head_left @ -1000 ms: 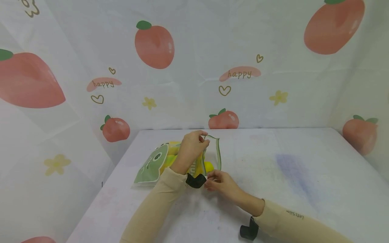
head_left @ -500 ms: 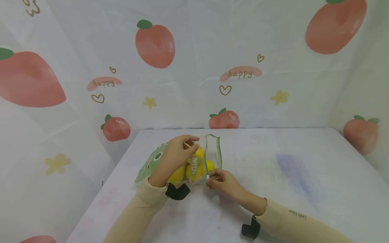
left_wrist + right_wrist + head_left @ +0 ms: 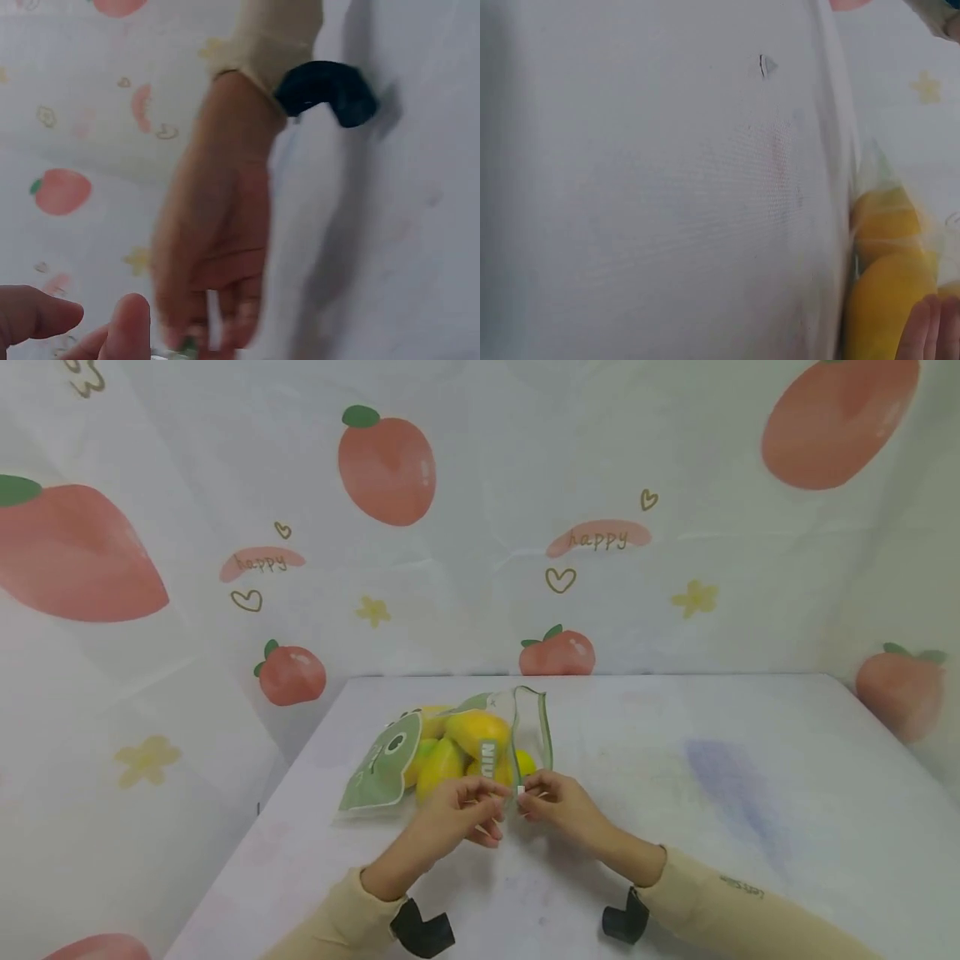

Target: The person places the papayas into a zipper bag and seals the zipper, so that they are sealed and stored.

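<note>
A clear zip bag (image 3: 378, 777) with a green cartoon face lies on the table, its mouth turned to the right. Inside are several yellow, mango-shaped fruits (image 3: 442, 764), also visible in the right wrist view as yellow fruits (image 3: 889, 300) behind clear plastic. My right hand (image 3: 566, 810) pinches the white zip slider (image 3: 521, 790) at the near corner of the bag's mouth. Just left of it, my left hand (image 3: 450, 818) hovers by the bag's near edge, thumb and fingers apart with nothing seen between them. In the left wrist view, the left thumb and finger (image 3: 129, 330) show a gap.
The table (image 3: 637, 860) has a white cover with a faint blue stain (image 3: 731, 785) on the right. Behind it hangs a white cloth (image 3: 465, 485) printed with peaches. Black camera mounts (image 3: 422, 931) sit below both wrists.
My left hand has come from the bag's far upper side, back over the fruits, down to the near edge, leaving the fruits in sight. The right hand stays at the near corner.
</note>
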The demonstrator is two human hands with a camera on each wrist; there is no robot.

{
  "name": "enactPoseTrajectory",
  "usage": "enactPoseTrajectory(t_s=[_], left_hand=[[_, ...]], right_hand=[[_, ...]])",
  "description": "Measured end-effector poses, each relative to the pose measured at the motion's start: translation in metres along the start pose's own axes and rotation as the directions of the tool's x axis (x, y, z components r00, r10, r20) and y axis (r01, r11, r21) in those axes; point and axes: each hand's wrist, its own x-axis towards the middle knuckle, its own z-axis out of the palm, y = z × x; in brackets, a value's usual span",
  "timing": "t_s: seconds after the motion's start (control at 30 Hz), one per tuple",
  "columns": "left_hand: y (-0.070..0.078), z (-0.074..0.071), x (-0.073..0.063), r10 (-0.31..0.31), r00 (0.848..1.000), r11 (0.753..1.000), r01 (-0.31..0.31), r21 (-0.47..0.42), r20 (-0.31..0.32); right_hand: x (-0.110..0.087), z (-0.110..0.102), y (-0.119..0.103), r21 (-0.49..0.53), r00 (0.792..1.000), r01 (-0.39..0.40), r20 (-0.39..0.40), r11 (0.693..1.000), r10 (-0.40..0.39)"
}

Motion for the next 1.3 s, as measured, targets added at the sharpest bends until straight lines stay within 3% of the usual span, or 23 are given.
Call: enactPoseTrajectory(t_s=[0.13, 0.27, 0.33, 0.43, 0.57, 0.73, 0.87, 1.03, 1.3], left_hand=[[-0.024, 0.007, -0.001, -0.127, 0.991, 0.988, 0.13, -0.088, 0.044], [-0.043, 0.015, 0.0, -0.199, 0.977, 0.947, 0.21, -0.244, 0.07], [-0.049, 0.02, 0.002, -0.196, 0.98, 0.919, 0.195, -0.344, 0.033], [-0.052, 0.027, 0.007, -0.185, 0.981, 0.857, 0.13, -0.499, -0.062], [-0.053, 0.034, 0.011, -0.208, 0.966, 0.764, 0.062, -0.642, -0.154], [-0.053, 0.039, 0.016, -0.243, 0.949, 0.681, 0.02, -0.732, -0.2], [-0.054, 0.042, 0.019, -0.243, 0.944, 0.636, -0.018, -0.771, -0.223], [-0.056, 0.046, 0.022, -0.256, 0.927, 0.625, -0.056, -0.779, -0.272], [-0.056, 0.05, 0.028, -0.301, 0.878, 0.672, -0.082, -0.736, -0.372]], right_hand=[[-0.001, -0.003, 0.002, -0.009, 1.0, -0.004, -0.022, 1.0, 0.004], [-0.001, -0.004, 0.001, -0.001, 1.0, -0.005, -0.03, 1.0, 0.005], [-0.002, -0.004, 0.0, -0.001, 0.999, -0.005, -0.035, 1.0, 0.005], [-0.002, -0.004, -0.001, -0.005, 0.999, -0.005, -0.038, 1.0, 0.005], [-0.002, -0.003, -0.001, -0.011, 0.999, -0.008, -0.041, 1.0, 0.007], [-0.002, -0.003, 0.0, -0.018, 0.999, -0.006, -0.046, 1.0, 0.005], [-0.001, -0.003, 0.001, -0.019, 0.999, 0.002, -0.047, 1.0, -0.003], [0.001, -0.002, 0.003, -0.005, 0.999, -0.015, -0.045, 1.0, 0.014], [0.004, 0.0, -0.001, 0.13, 0.992, -0.121, -0.024, 0.984, 0.125]])
